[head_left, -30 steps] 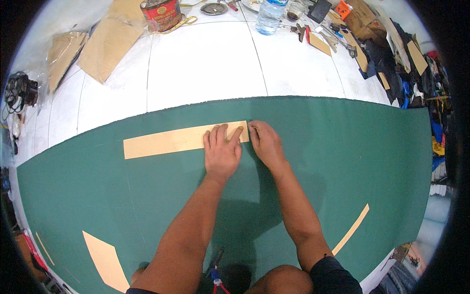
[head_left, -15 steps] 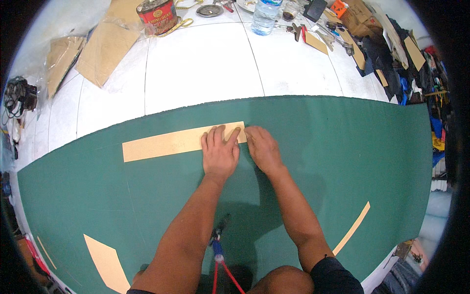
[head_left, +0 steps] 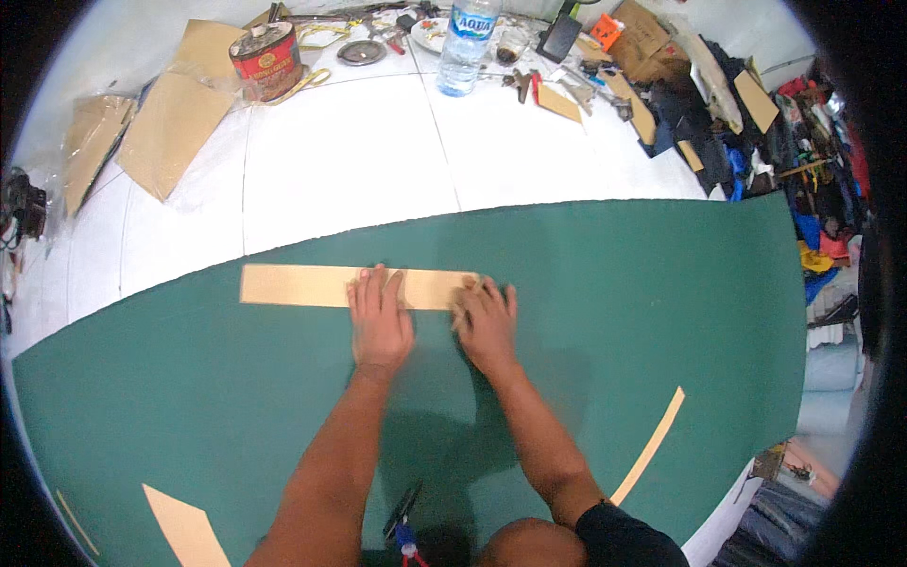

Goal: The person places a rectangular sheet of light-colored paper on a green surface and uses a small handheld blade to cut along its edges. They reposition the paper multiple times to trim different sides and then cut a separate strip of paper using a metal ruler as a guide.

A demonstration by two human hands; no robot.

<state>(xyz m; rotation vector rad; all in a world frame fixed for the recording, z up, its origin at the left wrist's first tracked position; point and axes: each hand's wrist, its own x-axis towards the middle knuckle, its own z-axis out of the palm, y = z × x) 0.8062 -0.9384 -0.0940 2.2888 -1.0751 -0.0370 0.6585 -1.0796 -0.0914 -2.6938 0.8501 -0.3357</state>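
Note:
A long tan cardboard strip point(head_left: 293, 285) lies nearly level across a large green sheet of material point(head_left: 624, 283). My left hand point(head_left: 381, 321) rests on the strip right of its middle, fingers stretched out and pressing down. At the strip's right end, my right hand point(head_left: 487, 321) has its fingers spread over the card and its edge; they are slightly blurred, and nothing shows held in them. Between my forearms, a hand tool with a dark head and red and blue handles point(head_left: 405, 534) lies on the sheet.
A narrow curved card piece point(head_left: 650, 444) lies right of my right forearm, an angular one point(head_left: 184, 524) at lower left. Beyond the sheet, on white tiles point(head_left: 340, 151), stand a red tin point(head_left: 267, 68) and a water bottle point(head_left: 463, 57). Tools and dark scraps crowd the far right.
The strip has turned clockwise, from slanting to nearly level. My right hand has moved from beside its end onto it, fingers spreading. The whole view has shifted somewhat.

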